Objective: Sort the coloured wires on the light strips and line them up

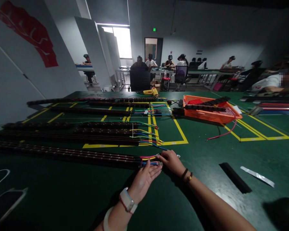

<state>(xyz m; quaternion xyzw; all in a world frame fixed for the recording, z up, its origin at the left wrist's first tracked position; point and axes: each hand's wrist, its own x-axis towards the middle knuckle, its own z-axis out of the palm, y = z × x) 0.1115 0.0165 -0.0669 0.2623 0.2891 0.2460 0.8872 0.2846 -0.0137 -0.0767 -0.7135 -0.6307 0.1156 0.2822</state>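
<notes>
At the wire ends (148, 157), the left hand (144, 179) stretches flat-fingered, the right hand (172, 160) curls, its grip unclear.

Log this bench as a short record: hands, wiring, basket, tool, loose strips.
Left hand: open, at the blue wire ends
Right hand: at the red and yellow wire ends, grip unclear
Wiring: dark-sleeved wire bundles on the green table
Container: orange plastic basket, dark lengths across it
Tool: yellow heat gun, beyond the bundles
Loose: black strip, pale strip, right of both hands
</notes>
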